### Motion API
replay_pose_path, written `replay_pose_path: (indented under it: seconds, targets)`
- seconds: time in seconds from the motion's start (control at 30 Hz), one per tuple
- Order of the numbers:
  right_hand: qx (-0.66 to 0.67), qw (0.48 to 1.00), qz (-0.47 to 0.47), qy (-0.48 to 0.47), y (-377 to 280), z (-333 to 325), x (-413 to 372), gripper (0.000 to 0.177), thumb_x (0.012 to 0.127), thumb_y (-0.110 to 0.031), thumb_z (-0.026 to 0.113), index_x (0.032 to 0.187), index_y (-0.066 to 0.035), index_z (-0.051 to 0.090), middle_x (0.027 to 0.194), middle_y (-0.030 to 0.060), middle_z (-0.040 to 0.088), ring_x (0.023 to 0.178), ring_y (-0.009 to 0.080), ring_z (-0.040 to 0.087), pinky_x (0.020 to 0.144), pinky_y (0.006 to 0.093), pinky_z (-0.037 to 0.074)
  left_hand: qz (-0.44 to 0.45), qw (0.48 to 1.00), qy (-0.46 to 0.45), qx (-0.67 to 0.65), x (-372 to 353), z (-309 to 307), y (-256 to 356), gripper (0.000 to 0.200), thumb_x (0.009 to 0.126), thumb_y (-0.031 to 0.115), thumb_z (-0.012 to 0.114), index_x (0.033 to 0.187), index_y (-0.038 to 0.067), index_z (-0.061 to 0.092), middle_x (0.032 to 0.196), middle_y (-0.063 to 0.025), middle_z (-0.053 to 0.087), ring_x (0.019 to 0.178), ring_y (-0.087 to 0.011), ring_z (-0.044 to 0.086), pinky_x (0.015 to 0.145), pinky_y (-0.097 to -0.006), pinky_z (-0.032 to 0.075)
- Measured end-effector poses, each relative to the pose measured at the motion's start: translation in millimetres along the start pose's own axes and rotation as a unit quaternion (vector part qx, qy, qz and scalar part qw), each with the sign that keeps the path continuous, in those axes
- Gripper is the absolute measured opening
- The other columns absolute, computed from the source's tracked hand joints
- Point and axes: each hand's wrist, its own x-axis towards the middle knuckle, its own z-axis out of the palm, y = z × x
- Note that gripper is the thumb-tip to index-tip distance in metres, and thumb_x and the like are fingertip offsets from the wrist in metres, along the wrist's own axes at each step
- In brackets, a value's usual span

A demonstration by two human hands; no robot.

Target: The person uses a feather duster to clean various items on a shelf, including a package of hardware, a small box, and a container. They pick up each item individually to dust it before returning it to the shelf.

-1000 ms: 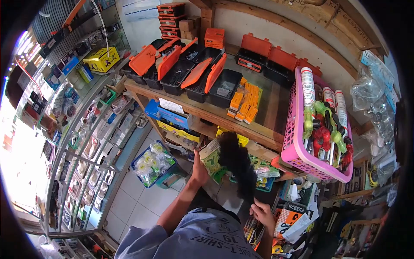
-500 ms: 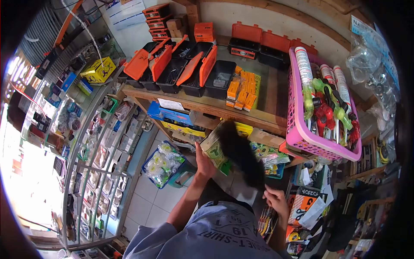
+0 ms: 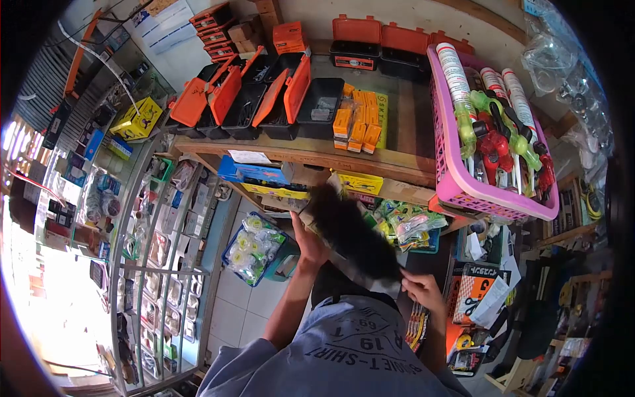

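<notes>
Black feather duster [image 3: 347, 231], pink plastic basket [image 3: 456, 185], black tool cases [image 3: 324, 109] with orange lids, orange cartons [image 3: 357, 126], yellow box [image 3: 137, 119], blue box [image 3: 254, 173], grey T-shirt [image 3: 344, 351] with dark lettering, white floor tiles [image 3: 231, 298].

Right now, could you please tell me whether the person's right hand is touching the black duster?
Touching. The head view shows the right hand closed around the lower end of the black duster, with no gap between them.

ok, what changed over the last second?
The black duster in the right hand swept left, up against the left hand, now covering the green packet seen there before. Right grip unchanged; pink basket and orange cases sit as before.
</notes>
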Motion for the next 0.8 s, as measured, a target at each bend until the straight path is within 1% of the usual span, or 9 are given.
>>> replay_pose_path:
  seconds: [0.07, 0.13, 0.23, 0.3, 0.33, 0.4, 0.63, 0.7, 0.8]
  targets:
    - [0.025, 1.0, 0.0, -0.005, 2, 2, 2, 0.034, 0.093, -0.005, 0.057, 0.126, -0.002, 0.057, 0.071, 0.0025, 0.06, 0.05, 0.0028, 0.043, 0.044, 0.0196, 0.035, -0.109, 0.99, 0.026, -0.086, -6, 12, 10, 0.067, 0.093, 0.062, 0.034, 0.133, 0.008, 0.045, 0.127, -0.0084, 0.053, 0.117, -0.0247, 0.048, 0.101, -0.0415, 0.038]
    - [0.05, 0.999, -0.001, -0.01, -1, 2, 3, 0.034, 0.093, -0.006, 0.058, 0.127, -0.002, 0.057, 0.071, 0.0022, 0.06, 0.05, 0.0026, 0.043, 0.044, 0.0194, 0.035, -0.105, 0.991, 0.013, -0.087, -4, 6, 9, 0.068, 0.093, 0.062, 0.034, 0.133, 0.008, 0.045, 0.13, -0.0086, 0.051, 0.121, -0.0253, 0.045, 0.103, -0.0428, 0.035]
    - [-0.034, 0.997, 0.024, -0.062, -6, 3, 2, 0.033, 0.093, -0.01, 0.058, 0.126, -0.005, 0.058, 0.072, -0.0015, 0.06, 0.051, 0.0007, 0.043, 0.045, 0.0174, 0.035, -0.092, 0.987, 0.032, -0.126, 0, 19, 16, 0.072, 0.093, 0.064, 0.03, 0.134, 0.007, 0.045, 0.131, -0.0105, 0.051, 0.119, -0.0284, 0.047, 0.105, -0.0443, 0.034]
    - [0.036, 0.998, 0.033, 0.045, 1, 8, 3, 0.033, 0.093, -0.011, 0.059, 0.126, -0.006, 0.058, 0.072, -0.0016, 0.061, 0.051, 0.0008, 0.043, 0.046, 0.0179, 0.036, -0.108, 0.982, -0.004, -0.156, -1, 12, 16, 0.073, 0.093, 0.064, 0.029, 0.136, 0.007, 0.044, 0.133, -0.011, 0.05, 0.121, -0.0298, 0.047, 0.107, -0.045, 0.032]
    - [0.036, 0.998, 0.034, 0.045, 3, 5, 2, 0.033, 0.093, -0.011, 0.059, 0.126, -0.006, 0.058, 0.072, -0.0016, 0.061, 0.051, 0.0008, 0.043, 0.046, 0.0179, 0.036, -0.128, 0.976, -0.047, -0.172, -1, 4, 17, 0.074, 0.093, 0.064, 0.028, 0.137, 0.007, 0.043, 0.136, -0.0108, 0.049, 0.123, -0.0302, 0.045, 0.109, -0.0451, 0.03]
    - [0.035, 0.998, 0.039, -0.027, 4, 0, -1, 0.034, 0.093, -0.012, 0.059, 0.127, -0.007, 0.059, 0.072, -0.0026, 0.06, 0.051, 0.0009, 0.043, 0.045, 0.0181, 0.036, -0.128, 0.974, -0.018, -0.186, -1, 17, 20, 0.073, 0.093, 0.064, 0.029, 0.137, 0.008, 0.042, 0.136, -0.0103, 0.049, 0.123, -0.0302, 0.046, 0.108, -0.0451, 0.031]
    - [0.039, 0.999, 0.028, 0.0, -3, 5, -4, 0.034, 0.094, -0.012, 0.059, 0.127, -0.007, 0.058, 0.073, -0.0027, 0.061, 0.056, -0.0004, 0.043, 0.049, 0.0168, 0.036, -0.134, 0.972, -0.007, -0.194, -5, 11, 18, 0.074, 0.091, 0.064, 0.031, 0.138, 0.008, 0.042, 0.135, -0.0095, 0.05, 0.123, -0.0296, 0.046, 0.106, -0.0438, 0.033]
    - [-0.035, 0.997, 0.024, -0.071, -7, 1, -5, 0.034, 0.094, -0.011, 0.059, 0.128, -0.007, 0.058, 0.074, -0.0022, 0.061, 0.058, 0.0, 0.044, 0.052, 0.0167, 0.037, -0.124, 0.971, 0.008, -0.202, -7, 15, 20, 0.075, 0.091, 0.065, 0.03, 0.139, 0.008, 0.041, 0.136, -0.0096, 0.049, 0.123, -0.0297, 0.046, 0.106, -0.0437, 0.033]
    - [0.033, 0.999, 0.033, 0.016, -2, 11, -3, 0.035, 0.093, -0.011, 0.058, 0.128, -0.007, 0.058, 0.073, -0.0025, 0.06, 0.057, 0.0007, 0.044, 0.052, 0.017, 0.037, -0.147, 0.976, 0.005, -0.157, -12, 22, 23, 0.068, 0.093, 0.061, 0.03, 0.135, 0.009, 0.043, 0.124, -0.009, 0.054, 0.117, -0.0271, 0.048, 0.106, -0.0424, 0.033]
